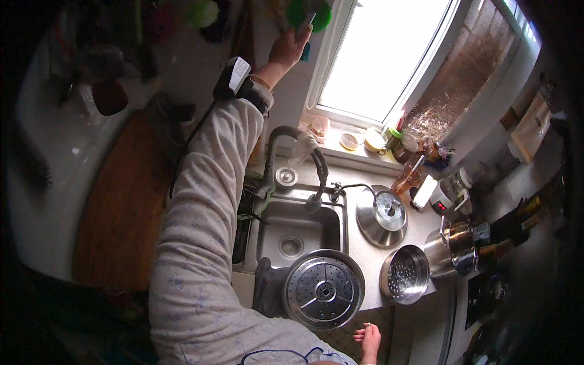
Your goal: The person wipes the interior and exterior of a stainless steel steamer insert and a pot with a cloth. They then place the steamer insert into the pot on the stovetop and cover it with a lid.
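Note:
My left arm, in a pale patterned sleeve with a black device strapped at the wrist, stretches up to the wall beside the window. The left hand (287, 51) is closed at the fingertips by a thin pale piece, whose kind I cannot make out, in front of a green round thing (319, 17). At the lower edge my right hand (368, 338) hangs with curled fingers and nothing visible in them. Just above it, a round steel steamer tray (325, 293) with holes overlaps the near edge of the steel sink (267, 238).
A grey faucet (317, 161) arches over the sink. To the right stand a steel lid (381, 219), a perforated steamer pot (406, 275) and a tall steel pot (451, 248). Jars and small bowls (375, 140) line the windowsill. A wooden board (121, 207) is at left.

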Demonstrator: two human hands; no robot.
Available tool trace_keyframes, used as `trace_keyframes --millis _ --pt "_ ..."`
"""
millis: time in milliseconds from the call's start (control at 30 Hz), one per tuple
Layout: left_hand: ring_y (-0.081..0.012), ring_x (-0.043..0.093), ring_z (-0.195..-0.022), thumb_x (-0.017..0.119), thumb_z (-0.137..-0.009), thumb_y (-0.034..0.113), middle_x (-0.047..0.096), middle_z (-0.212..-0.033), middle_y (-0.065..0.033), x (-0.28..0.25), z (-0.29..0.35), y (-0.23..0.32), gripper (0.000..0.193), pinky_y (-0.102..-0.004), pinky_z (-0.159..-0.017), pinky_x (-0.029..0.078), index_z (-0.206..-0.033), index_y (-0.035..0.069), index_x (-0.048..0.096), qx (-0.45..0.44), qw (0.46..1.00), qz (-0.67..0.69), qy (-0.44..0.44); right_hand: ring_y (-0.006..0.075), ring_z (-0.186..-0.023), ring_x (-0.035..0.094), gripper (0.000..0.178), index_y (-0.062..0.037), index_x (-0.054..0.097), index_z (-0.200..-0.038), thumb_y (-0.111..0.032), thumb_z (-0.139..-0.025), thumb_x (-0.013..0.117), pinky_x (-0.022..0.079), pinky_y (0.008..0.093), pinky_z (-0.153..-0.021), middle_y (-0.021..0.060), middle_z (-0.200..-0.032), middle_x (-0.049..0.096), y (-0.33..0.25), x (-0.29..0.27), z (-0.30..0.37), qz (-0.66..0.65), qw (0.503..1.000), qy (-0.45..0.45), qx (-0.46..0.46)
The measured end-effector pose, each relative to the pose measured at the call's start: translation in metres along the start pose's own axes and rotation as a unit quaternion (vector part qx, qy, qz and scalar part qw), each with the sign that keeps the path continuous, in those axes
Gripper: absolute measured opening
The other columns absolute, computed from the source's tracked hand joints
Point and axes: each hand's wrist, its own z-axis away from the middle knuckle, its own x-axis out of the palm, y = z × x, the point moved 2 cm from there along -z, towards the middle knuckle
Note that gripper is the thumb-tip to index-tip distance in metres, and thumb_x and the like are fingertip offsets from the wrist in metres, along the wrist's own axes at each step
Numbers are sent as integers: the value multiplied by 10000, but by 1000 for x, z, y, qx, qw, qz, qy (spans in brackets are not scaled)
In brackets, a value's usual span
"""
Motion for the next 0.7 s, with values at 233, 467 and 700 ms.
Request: trace_keyframes --millis 233,467,700 --pt "-459 588 -815 385 -884 601 636 -854 -247 4 10 -2 566 -525 -698 476 -1055 87 550 20 998 50 24 152 -511 591 243 -8 517 -1035 -218 -970 412 487 255 -449 119 -705 621 -1 5 6 9 1000 -3 -11" --pt "-430 596 -817 453 -877 537 630 -851 -247 -32 15 2 514 -493 -714 479 -982 59 611 51 989 -139 -13 157 -509 592 242 -4 518 -1032 -213 -969 412 489 257 -451 120 -703 618 6 1 4 0 1000 -9 -14" --pt "-357 619 -861 628 -817 360 653 -885 -169 -113 -39 -74 404 -415 -747 490 -1027 15 601 48 951 -217 213 148 -629 594 250 -25 563 -1106 -189 -965 438 501 287 -572 95 -772 627 -18 4 22 6 1000 -3 17"
